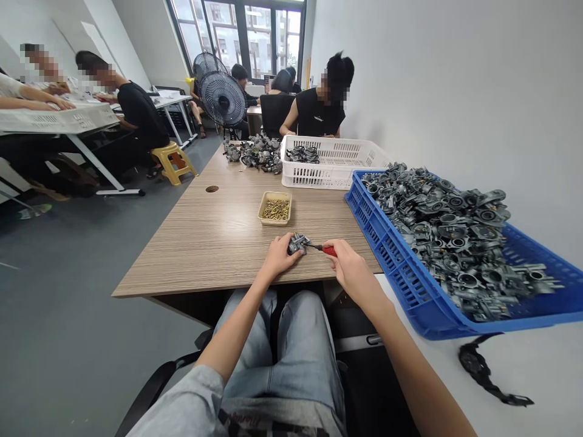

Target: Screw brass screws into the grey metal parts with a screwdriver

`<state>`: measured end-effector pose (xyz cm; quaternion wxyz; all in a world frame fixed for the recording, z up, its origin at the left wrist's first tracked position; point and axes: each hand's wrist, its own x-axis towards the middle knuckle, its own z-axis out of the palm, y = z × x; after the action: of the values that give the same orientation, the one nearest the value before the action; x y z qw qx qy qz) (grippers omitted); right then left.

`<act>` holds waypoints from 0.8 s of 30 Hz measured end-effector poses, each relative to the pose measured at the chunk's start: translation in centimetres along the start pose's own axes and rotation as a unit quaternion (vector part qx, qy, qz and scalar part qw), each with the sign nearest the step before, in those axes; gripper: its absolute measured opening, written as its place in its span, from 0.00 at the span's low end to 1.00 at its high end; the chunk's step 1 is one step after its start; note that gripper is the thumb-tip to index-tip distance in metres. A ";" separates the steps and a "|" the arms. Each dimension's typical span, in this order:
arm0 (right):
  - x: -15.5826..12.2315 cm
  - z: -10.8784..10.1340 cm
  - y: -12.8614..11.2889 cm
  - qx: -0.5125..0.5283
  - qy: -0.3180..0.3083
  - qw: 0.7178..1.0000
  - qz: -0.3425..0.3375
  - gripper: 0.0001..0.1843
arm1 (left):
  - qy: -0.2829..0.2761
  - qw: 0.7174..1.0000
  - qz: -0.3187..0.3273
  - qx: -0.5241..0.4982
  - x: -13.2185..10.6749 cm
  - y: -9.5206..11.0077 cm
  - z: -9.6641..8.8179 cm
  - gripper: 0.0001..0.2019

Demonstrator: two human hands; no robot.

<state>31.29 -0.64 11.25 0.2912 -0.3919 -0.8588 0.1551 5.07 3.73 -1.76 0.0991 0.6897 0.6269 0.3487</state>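
Note:
On the wooden table, my left hand point(279, 257) is closed around a small grey metal casting point(298, 243) that looks like a carburetor body. My right hand point(350, 267) grips the red handle of a screwdriver point(328, 250). Its dark shaft points left, and the tip meets the right side of the casting; the exact contact spot is too small to make out. Just beyond my hands sits a beige tray point(261, 213) of small brass-coloured screws or fittings.
To the right stands a blue crate point(387, 258) heaped with similar castings. A white crate point(328, 176) and a pile of castings point(259, 153) are at the table's far end, where a person point(321, 112) sits. A black wristwatch point(478, 367) lies at lower right.

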 end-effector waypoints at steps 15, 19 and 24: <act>0.2 1.3 0.5 -0.130 0.043 0.989 0.057 0.22 | -0.003 1.000 0.000 -0.001 0.0 0.0 0.0 0.25; 0.2 1.6 0.0 -0.181 0.040 0.977 0.105 0.26 | -0.006 1.000 -0.002 0.000 0.1 0.1 -0.1 0.24; 0.3 1.4 -0.6 -0.216 0.010 0.969 0.123 0.22 | -0.006 1.000 -0.005 -0.005 0.0 0.3 -0.3 0.23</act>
<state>29.90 -0.81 10.57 0.1868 -0.5497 -0.8142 -0.0034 5.14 3.64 -1.39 0.1079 0.6882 0.6275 0.3478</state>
